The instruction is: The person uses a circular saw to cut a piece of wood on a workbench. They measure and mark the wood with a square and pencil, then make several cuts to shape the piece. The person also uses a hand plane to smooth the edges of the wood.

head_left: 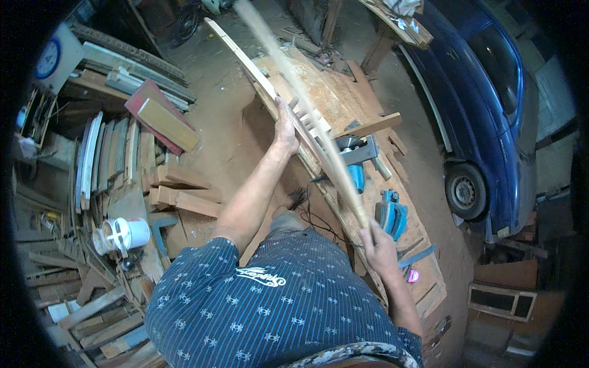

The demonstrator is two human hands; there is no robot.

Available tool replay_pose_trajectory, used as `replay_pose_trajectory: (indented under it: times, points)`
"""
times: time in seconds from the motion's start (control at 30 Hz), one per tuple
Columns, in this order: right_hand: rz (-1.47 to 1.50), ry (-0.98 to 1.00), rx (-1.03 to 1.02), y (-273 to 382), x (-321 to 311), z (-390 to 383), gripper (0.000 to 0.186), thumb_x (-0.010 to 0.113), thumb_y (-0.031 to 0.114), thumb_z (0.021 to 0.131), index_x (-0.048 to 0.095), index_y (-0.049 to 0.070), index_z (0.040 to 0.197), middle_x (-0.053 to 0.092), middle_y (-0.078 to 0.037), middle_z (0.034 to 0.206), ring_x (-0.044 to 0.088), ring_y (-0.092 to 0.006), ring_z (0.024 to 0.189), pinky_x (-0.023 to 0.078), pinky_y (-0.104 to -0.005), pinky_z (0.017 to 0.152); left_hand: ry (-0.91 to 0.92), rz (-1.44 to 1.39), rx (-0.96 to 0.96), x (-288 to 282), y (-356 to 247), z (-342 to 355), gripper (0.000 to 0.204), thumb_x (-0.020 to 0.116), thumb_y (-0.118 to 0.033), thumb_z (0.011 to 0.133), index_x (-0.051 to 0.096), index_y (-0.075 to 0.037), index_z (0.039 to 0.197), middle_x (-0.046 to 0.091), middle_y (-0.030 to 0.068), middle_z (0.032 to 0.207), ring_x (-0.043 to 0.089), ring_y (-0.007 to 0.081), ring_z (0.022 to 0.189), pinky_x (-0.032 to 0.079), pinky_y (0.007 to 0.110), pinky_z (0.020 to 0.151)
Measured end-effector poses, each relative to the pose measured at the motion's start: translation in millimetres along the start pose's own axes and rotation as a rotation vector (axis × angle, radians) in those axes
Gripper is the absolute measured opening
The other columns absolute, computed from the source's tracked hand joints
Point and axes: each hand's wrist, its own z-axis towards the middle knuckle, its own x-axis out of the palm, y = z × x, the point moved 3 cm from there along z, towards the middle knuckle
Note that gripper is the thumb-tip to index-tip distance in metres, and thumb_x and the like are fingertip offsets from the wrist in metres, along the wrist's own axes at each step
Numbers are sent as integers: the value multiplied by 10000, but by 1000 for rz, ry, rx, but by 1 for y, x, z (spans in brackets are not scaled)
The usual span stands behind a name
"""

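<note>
Just to the near side of the chunky blue tool (391, 214), the right hand (379, 245) is curled around the end of a long wood strip (338, 165). The strip runs past the left side of that tool and far beyond it, and it looks blurry, so it is probably moving. The left hand (286, 130) is well up and to the left of the chunky blue tool. Its fingers are bent against a second pale strip (242, 56), but I cannot tell how tightly they hold it, or if the two strips touch.

The chunky blue tool sits on the wooden surface (325, 80). Just past it is another blue tool (357, 178) with a flat grey plate, and some small pale blocks (314, 119) lie farther off to its left. A pink tape measure (413, 276) is near it, closer to the person.

To do this well, I think the hands should stay wide apart, so the long strip does not tip. Lift it a little, so it does not bump the chunky blue tool or its neighbour. Watch the far end too, because a small turn there makes a big swing. Move slowly, and mind splinters.
</note>
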Motion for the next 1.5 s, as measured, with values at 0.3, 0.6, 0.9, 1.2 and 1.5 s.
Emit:
replay_pose_trajectory:
  times: [0.3,0.6,0.9,1.2,1.5]
  points:
    - [-389,91,-291,-6,63,-52,661,727,307,877,464,18,1410,461,-266,1361,452,-439,1246,361,-516,1059,-465,-94,5,-100,1,-129,614,489,-683,946,488,-98,1135,527,14,781,520,122,606,520,305,520]
    - [125,492,-284,-37,151,-49,467,623,274,977,546,33,1370,632,-281,1208,629,-388,1137,489,-429,952,-481,-264,81,-141,-29,-248,686,471,-732,916,514,-68,1084,621,92,801,642,205,651,600,400,639]
    - [157,595,-413,86,247,-103,377,589,195,1001,593,24,1337,670,-120,777,643,-133,671,526,-312,641,-711,-221,286,-203,-71,-380,724,363,-717,965,519,-27,1120,627,106,834,593,162,553,540,322,506]
    - [222,696,-907,98,295,-143,500,715,101,912,555,-43,1363,625,-99,842,592,-152,730,489,-268,668,-962,-259,689,-227,-147,-526,689,405,-695,973,552,-41,1132,560,21,772,535,118,521,460,283,449]
    - [-198,1058,-1190,133,336,-182,547,674,193,937,482,-36,1394,657,-208,945,656,-360,850,513,-443,744,-1229,45,1151,-156,-139,-660,398,541,-452,1026,543,-55,1007,492,-12,612,479,74,485,410,249,427]
